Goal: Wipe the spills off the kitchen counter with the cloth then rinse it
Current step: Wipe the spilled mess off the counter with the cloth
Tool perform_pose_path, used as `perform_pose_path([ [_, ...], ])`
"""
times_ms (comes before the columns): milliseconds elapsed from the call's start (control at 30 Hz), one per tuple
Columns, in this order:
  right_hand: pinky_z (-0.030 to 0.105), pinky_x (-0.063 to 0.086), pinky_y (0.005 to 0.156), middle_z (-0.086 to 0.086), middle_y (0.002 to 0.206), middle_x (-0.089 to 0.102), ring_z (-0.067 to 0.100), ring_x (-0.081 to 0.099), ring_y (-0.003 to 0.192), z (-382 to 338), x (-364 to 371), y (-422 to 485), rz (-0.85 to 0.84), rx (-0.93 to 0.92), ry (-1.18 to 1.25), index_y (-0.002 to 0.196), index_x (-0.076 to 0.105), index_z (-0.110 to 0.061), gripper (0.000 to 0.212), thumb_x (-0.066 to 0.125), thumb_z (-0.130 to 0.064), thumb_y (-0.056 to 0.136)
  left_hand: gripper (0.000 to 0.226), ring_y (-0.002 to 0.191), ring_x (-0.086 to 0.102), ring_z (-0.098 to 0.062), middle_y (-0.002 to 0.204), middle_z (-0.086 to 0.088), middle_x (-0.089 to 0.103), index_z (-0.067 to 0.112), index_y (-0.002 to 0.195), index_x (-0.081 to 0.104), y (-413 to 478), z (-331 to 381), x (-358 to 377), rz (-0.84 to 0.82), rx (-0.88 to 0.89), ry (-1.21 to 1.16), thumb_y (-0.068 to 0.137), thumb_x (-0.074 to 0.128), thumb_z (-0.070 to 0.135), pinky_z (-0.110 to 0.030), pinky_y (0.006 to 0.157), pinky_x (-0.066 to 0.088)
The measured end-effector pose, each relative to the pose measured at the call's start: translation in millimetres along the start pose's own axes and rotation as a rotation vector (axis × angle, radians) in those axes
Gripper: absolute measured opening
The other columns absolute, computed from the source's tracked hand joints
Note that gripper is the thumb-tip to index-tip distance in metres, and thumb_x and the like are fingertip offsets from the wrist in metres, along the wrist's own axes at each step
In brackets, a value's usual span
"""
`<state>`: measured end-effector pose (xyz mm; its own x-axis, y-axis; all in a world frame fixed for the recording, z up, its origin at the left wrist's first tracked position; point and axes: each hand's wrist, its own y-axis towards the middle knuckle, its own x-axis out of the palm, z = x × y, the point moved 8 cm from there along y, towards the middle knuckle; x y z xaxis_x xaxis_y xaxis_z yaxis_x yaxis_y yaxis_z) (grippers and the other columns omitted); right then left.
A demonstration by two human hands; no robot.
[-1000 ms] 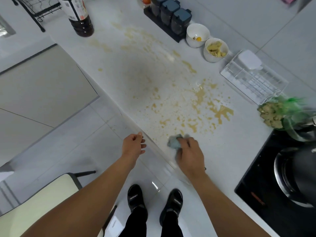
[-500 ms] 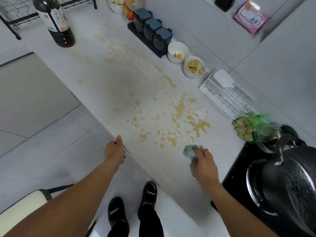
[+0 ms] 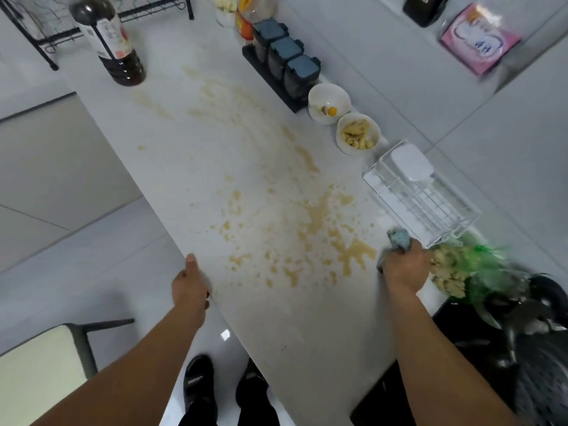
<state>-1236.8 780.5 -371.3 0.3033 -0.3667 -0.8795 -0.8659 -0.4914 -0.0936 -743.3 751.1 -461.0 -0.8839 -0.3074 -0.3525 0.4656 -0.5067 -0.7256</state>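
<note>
Cloth (image 3: 399, 240): blue-grey, bunched, on the white tabletop (image 3: 190, 167) just right of the spills (image 3: 319, 229), beside the white wire rack (image 3: 421, 195). Right hand (image 3: 404, 269): grip closed around the cloth, pressing it down. Left hand (image 3: 189, 285): grip loosely curled, holding nothing, thumb on the tabletop's front edge. Spills: tan splashes, thickest near the cloth, fainter smears toward the dark bottle (image 3: 109, 41). Bottle label: writing too blurred to read. Two white bowls (image 3: 344, 118) behind
</note>
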Motion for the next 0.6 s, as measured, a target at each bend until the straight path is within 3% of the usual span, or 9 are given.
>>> perform_pose_path([
  [100, 0.047, 0.048, 0.079, 0.019, 0.116, 0.052, 0.038, 0.052, 0.106, -11, 8, -19, -0.042, -0.31, -0.077, 0.125, 0.06, -0.011, 0.037, 0.059, -0.009, 0.087, 0.063, 0.059, 0.045, -0.023, 0.074, -0.01, 0.049, 0.011, 0.08, 0.052, -2, -2, 0, -0.016, -0.065, -0.029, 0.094, 0.043, 0.071, -0.034, 0.055, 0.039],
  [233, 0.049, 0.049, 0.082, 0.021, 0.117, 0.052, 0.042, 0.053, 0.106, 7, 6, -13, 0.004, -0.172, -0.039, 0.122, 0.06, -0.007, 0.032, 0.057, -0.009, 0.09, 0.062, 0.073, 0.052, -0.027, 0.085, -0.011, 0.057, 0.01, 0.089, 0.057, -1, -4, 0, -0.061, -0.08, -0.04, 0.094, 0.044, 0.07, -0.035, 0.06, 0.043],
  [333, 0.048, 0.051, 0.082, 0.016, 0.12, 0.05, 0.036, 0.05, 0.109, -3, 16, -22, -0.08, -0.407, -0.141, 0.128, 0.056, -0.011, 0.037, 0.056, -0.012, 0.091, 0.063, 0.075, 0.056, -0.026, 0.088, -0.009, 0.062, 0.01, 0.091, 0.061, -1, -4, 0, -0.091, -0.094, -0.038, 0.093, 0.045, 0.071, -0.035, 0.061, 0.046],
  [433, 0.047, 0.049, 0.081, 0.021, 0.115, 0.052, 0.041, 0.053, 0.105, 9, 7, -12, 0.012, -0.217, -0.063, 0.122, 0.059, -0.006, 0.033, 0.055, -0.01, 0.089, 0.061, 0.074, 0.057, -0.025, 0.085, -0.007, 0.062, 0.014, 0.086, 0.061, -1, -4, -1, -0.103, -0.081, -0.033, 0.094, 0.043, 0.071, -0.035, 0.062, 0.045],
  [533, 0.045, 0.049, 0.078, 0.02, 0.112, 0.053, 0.038, 0.052, 0.101, -11, 16, -32, -0.079, -0.526, -0.157, 0.123, 0.059, -0.003, 0.036, 0.057, -0.007, 0.087, 0.062, 0.071, 0.056, -0.024, 0.084, -0.007, 0.061, 0.014, 0.086, 0.061, -1, -3, 0, -0.114, -0.08, -0.031, 0.094, 0.043, 0.072, -0.035, 0.061, 0.044],
  [600, 0.042, 0.047, 0.079, 0.018, 0.109, 0.055, 0.037, 0.054, 0.1, -2, 13, -27, -0.081, -0.466, -0.089, 0.12, 0.061, -0.005, 0.035, 0.058, -0.005, 0.086, 0.062, 0.071, 0.055, -0.024, 0.084, -0.008, 0.061, 0.013, 0.085, 0.06, -2, -3, 0, -0.12, -0.084, -0.034, 0.094, 0.043, 0.072, -0.034, 0.06, 0.044],
])
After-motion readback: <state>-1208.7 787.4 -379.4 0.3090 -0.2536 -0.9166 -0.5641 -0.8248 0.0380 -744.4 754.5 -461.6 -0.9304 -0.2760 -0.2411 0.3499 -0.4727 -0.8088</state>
